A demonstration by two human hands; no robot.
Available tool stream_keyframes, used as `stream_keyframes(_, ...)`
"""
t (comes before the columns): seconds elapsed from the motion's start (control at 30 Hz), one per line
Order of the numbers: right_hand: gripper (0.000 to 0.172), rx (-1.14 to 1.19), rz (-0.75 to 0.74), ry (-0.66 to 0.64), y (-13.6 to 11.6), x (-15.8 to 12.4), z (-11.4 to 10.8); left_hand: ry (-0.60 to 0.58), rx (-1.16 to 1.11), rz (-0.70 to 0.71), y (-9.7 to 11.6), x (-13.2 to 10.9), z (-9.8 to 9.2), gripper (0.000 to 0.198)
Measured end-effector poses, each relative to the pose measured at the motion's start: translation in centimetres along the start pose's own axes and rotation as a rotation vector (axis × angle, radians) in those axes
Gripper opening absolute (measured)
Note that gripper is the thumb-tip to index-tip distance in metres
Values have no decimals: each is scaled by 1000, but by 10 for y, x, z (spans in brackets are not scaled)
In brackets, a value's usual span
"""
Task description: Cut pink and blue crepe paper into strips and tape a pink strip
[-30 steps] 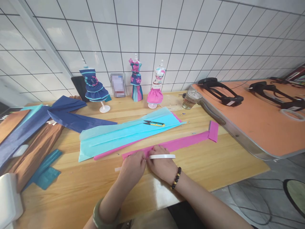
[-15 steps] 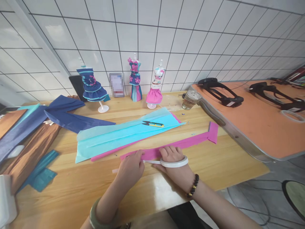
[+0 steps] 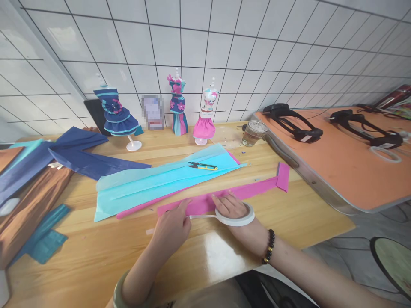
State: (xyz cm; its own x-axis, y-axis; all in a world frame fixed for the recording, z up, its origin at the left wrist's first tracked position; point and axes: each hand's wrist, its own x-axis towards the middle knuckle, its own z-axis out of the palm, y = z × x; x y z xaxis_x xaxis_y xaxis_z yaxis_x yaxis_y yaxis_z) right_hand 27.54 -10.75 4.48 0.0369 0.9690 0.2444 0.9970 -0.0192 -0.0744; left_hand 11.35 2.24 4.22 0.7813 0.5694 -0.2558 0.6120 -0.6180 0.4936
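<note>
A pink crepe-paper strip [image 3: 257, 188] lies slanting across the wooden table, its right end folded up. My left hand [image 3: 173, 222] is at the strip's left end, index finger stretched onto the paper and the other fingers curled. Beside its thumb, a narrow white length of tape runs to the tape roll [image 3: 236, 221]. My right hand [image 3: 231, 206] lies flat on the strip's middle with fingers spread, and the roll is looped around it. Behind the strip, yellow-and-black thread snips [image 3: 203, 166] rest on light-blue crepe paper [image 3: 144, 184].
Three small dress forms stand at the back: one in navy [image 3: 117, 113], one multicoloured [image 3: 178, 105], one with a pink skirt [image 3: 204, 128]. A glass [image 3: 253, 133] is right of them. Navy paper [image 3: 96, 158] and brown paper [image 3: 38, 196] lie left. An orange-topped table [image 3: 346, 171] adjoins.
My right hand has flattened and spread its fingers on the pink strip, with the tape roll still around it. My left hand stays at the strip's left end. The view has shifted slightly.
</note>
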Motion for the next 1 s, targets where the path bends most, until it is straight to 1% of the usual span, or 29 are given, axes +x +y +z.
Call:
stream_keyframes(0.07, 46, 71, -21, -21, -1, -5, -3, -4, -5, -8, 1, 0, -1, 49)
stream_keyframes(0.13, 55, 153, -12, -34, -4, -11, -7, -8, -10, -9, 2, -1, -2, 48)
stream_keyframes(0.2, 67, 263, 47, -35, -9, -15, -9, -8, -14, -8, 2, -1, -2, 47)
stream_keyframes(0.23, 68, 334, 101, -23, -11, -17, -9, -5, -13, -8, 2, -1, -2, 47)
stream_keyframes(0.27, 64, 418, 168, 2, -14, -17, -7, -3, -12, -9, 2, -1, -1, 46)
stream_keyframes(0.3, 56, 516, 246, 44, -16, -18, -5, -2, -9, -11, 2, -1, -1, 46)
stream_keyframes(0.4, 34, 833, 472, 266, -26, -16, 3, -4, 6, -15, 1, 0, 0, 47)
stream_keyframes(0.47, 27, 973, 542, 395, -31, -14, 7, -5, 11, -14, 1, 0, -1, 48)
stream_keyframes(0.5, 25, 995, 546, 428, -33, -14, 8, -6, 10, -13, 1, 0, -1, 48)
stream_keyframes(0.53, 25, 979, 537, 438, -34, -13, 9, -8, 8, -13, 2, 0, -1, 48)
stream_keyframes(0.6, 25, 854, 502, 421, -33, -13, 10, -8, 2, -13, 1, 0, -1, 48)
stream_keyframes(0.77, 8, 432, 421, 339, -21, -16, 14, -13, -8, -5, 0, -1, -1, 48)
stream_keyframes(0.87, 12, 289, 382, 305, -14, -17, 14, -17, -10, 2, -1, -1, -2, 48)
stream_keyframes(1.0, 18, 215, 358, 248, -9, -19, 10, -24, 14, 10, 0, -1, -2, 49)
